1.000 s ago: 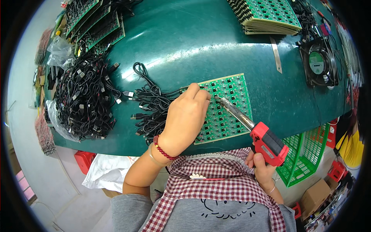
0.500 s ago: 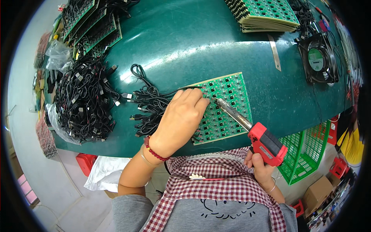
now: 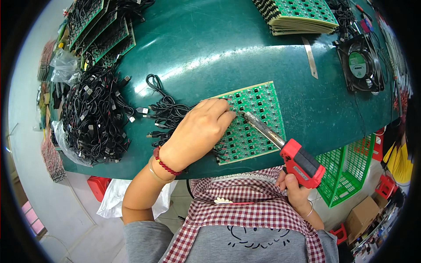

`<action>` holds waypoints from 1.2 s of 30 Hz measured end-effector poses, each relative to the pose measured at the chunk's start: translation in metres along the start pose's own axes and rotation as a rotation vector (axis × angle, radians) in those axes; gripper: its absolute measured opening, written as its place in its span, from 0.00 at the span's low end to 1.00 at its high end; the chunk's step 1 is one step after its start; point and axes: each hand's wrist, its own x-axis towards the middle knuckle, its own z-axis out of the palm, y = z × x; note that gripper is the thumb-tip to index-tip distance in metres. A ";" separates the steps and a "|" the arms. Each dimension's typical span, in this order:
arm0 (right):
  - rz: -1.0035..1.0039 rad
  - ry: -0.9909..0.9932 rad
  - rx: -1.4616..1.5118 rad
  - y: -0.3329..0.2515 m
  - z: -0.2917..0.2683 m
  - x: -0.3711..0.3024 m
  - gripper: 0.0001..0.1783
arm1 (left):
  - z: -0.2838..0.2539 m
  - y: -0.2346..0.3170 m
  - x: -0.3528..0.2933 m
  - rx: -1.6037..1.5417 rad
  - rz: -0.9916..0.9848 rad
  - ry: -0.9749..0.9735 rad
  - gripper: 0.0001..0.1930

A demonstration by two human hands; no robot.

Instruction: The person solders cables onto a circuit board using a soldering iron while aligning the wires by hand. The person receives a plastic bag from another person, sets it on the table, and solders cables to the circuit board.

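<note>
Soldering in hand at the near edge of a dark green worktable (image 3: 210, 48). Left hand (image 3: 199, 131) laid palm-down over the left part of a green circuit panel (image 3: 254, 120), fingertips (image 3: 228, 111) pinched at a spot near the panel's upper middle, seemingly pressing a thin black lead down there; what sits under the fingers too small to tell. Right hand (image 3: 296, 190) clenched round the red pistol grip of a soldering gun (image 3: 302, 162), metal barrel angled up and left, tip just beside the left fingertips and touching or nearly touching the board. Panel flat on the table, directly ahead of the checked apron (image 3: 245, 210), a loose bunch of black cables (image 3: 169, 114) touching its left edge. Further left, a big heap of black connector cables (image 3: 94, 116); far left corner, finished-looking boards with cables attached (image 3: 103, 37), overlapping. At the far right, a neat stack of bare green panels (image 3: 298, 15) and a small black fan (image 3: 359, 63); a green wire basket (image 3: 346, 168) below the table edge. Judged from this: well underway but far from done, with a tall stack untouched, many cables unattached, and the present panel only partly worked, exact share impossible to read.
</note>
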 end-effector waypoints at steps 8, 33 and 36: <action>0.009 -0.006 0.009 -0.002 0.001 0.001 0.11 | -0.002 -0.001 0.003 0.047 0.037 -0.067 0.13; -0.026 0.021 0.037 -0.003 0.002 0.000 0.14 | 0.000 -0.004 0.002 0.025 0.005 -0.019 0.08; -0.048 -0.017 0.044 0.001 0.001 0.001 0.14 | 0.007 -0.005 0.001 -0.008 -0.033 0.011 0.07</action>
